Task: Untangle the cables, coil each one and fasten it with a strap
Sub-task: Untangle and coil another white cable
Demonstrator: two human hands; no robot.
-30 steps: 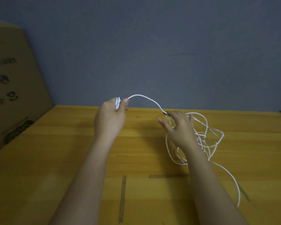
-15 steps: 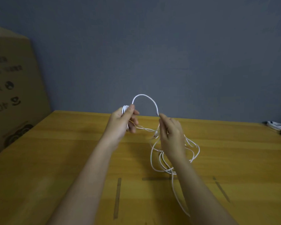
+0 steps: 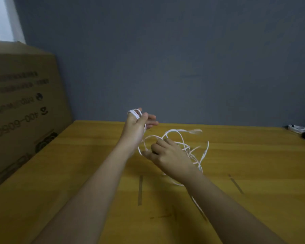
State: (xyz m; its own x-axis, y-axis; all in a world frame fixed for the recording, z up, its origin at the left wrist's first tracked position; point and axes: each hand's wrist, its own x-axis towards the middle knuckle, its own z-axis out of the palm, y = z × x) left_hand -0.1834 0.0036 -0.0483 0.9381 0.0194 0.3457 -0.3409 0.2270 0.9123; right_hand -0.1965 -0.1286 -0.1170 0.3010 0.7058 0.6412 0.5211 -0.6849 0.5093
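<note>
Left hand [image 3: 136,126]: raised above the desk [image 3: 77,173], white cable [image 3: 174,132] turns looped over its fingers, thumb pressing them; another turn has just gone on.
Right hand [image 3: 167,154]: right of the left hand and lower than before, curled round the slack, feeding it.
Cable: mostly a loose tangle beyond the right hand.
Meaning: coiling has barely started; no strap visible.

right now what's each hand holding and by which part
Both hold the white cable. The left hand has coiled turns looped over its fingers; the right hand grips a loose strand near the tangle.
</note>
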